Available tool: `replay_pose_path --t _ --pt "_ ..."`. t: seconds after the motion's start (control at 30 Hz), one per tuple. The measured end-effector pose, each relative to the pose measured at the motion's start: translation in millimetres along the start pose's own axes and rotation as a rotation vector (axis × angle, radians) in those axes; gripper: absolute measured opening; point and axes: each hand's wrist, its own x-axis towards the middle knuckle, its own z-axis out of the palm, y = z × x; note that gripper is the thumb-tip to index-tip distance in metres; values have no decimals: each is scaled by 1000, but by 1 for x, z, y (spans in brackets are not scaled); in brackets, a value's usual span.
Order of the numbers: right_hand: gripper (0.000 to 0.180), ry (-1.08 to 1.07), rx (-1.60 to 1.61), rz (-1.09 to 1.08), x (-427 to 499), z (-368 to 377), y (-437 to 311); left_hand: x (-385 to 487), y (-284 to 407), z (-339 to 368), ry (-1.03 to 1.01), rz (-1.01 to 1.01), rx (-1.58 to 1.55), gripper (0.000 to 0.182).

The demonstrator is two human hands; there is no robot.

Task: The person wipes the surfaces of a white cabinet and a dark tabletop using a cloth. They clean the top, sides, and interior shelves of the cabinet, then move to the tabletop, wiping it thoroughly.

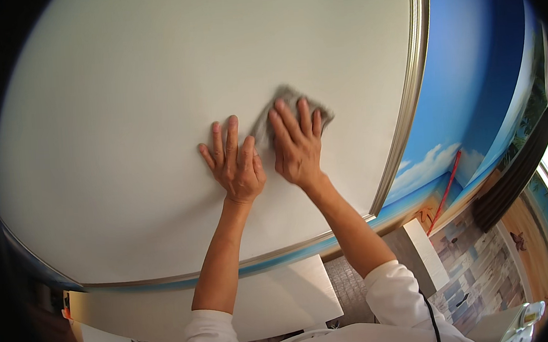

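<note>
My right hand point(298, 143) lies spread on a grey cloth point(289, 96), pressing it flat against a large white framed board point(131, 109) on the wall. The cloth is slightly blurred, and one corner of it trails left towards my other hand. To the left, my left hand point(238, 166) rests on the board with its fingers apart and nothing under them that I can see. Both forearms reach up from below, in white sleeves.
A silvery frame point(406, 114) edges the board, with a blue beach mural point(457, 63) at its right. Below stand a white tabletop point(283, 299) and a smaller grey and white piece of furniture point(425, 255). A red pole point(444, 192) leans in the corner near dark curtains point(517, 173).
</note>
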Motion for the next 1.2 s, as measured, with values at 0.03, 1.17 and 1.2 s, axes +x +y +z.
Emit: replay_pose_path --t 0.03,1.17,1.2 --pt "51 25 -15 -1 13 -1 4 1 1 0 -8 13 2 22" --pt "62 -231 -109 305 -245 -43 43 -14 19 6 -156 178 38 14" --pt "63 -273 -96 325 -252 -49 37 -15 17 4 -163 187 43 13"
